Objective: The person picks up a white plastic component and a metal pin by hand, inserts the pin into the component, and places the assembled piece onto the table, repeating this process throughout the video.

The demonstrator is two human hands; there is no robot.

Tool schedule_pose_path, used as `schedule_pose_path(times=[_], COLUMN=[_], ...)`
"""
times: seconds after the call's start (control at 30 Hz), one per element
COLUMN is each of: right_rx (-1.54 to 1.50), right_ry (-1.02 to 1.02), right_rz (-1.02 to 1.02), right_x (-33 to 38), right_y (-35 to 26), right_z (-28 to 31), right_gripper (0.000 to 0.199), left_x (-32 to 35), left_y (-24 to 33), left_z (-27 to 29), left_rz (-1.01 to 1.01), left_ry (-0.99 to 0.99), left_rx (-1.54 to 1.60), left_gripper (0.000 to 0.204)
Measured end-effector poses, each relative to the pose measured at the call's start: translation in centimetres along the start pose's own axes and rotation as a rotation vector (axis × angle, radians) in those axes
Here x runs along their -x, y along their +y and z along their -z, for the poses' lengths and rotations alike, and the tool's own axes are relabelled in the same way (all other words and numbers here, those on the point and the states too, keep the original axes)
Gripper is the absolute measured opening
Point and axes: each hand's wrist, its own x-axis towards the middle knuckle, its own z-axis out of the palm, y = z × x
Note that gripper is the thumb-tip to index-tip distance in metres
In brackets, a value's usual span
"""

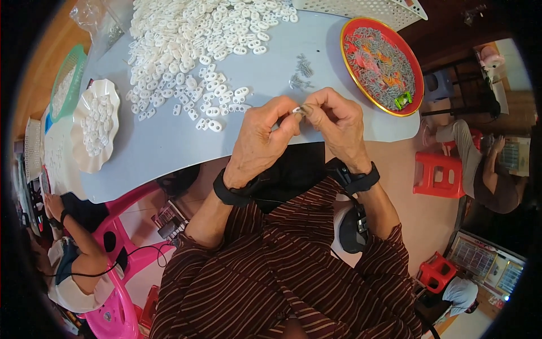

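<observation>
Over the table's near edge, my left hand [262,135] pinches a small white plastic piece [297,110] between thumb and fingertips. My right hand [341,121] meets it, thumb and finger pressed together at the same spot; what those fingertips hold is too small to make out. Just beyond the hands lies a little group of thin grey metal pieces [304,66], like screws or springs. A big heap of white oval plastic pieces with two holes [197,39] spreads across the far left of the table, its loose edge reaching close to my left hand.
A red gold-rimmed bowl [419,85] of grey pieces stands right on the blue-grey table [169,150]. At left are a scalloped white dish [81,155] and a green basket [83,56]. A white perforated basket [378,12] sits behind. Another person's arm [82,237] is at left.
</observation>
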Motion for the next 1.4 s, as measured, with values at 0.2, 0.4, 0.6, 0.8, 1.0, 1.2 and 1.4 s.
schedule_pose_path(times=[0.2,0.4,0.6,0.8,1.0,1.2,1.4], right_rx=[-0.147,-0.134,-0.23,-0.182,-0.171,-0.178,-0.212], right_ry=[-0.014,0.003,0.055,0.032,0.035,0.023,0.047], right_rz=[0.019,-0.008,-0.053,-0.024,-0.036,-0.036,-0.029], right_x=[-0.1,0.0,0.1,-0.1,0.1,0.0,0.1], right_y=[0.3,0.0,0.3,0.4,0.4,0.4,0.4], right_z=[-0.7,-0.6,-0.4,-0.3,-0.5,-0.6,-0.5], right_gripper=[0.006,0.008,0.01,0.012,0.012,0.012,0.01], left_x=[0.2,0.9,3.7,5.1,4.8,4.7,4.2], left_y=[-1.1,0.0,1.9,0.6,0.1,-0.3,0.7], left_z=[-0.2,-0.4,3.4,7.8,8.4,8.4,7.7], left_rz=[-0.024,-0.199,-0.399,-0.288,-0.285,-0.307,-0.319], left_ry=[0.027,0.15,0.287,0.27,0.202,0.219,0.269], left_rx=[0.099,-0.138,-0.522,-0.887,-0.902,-0.936,-0.861], left_gripper=[0.009,0.006,0.014,0.026,0.03,0.029,0.023])
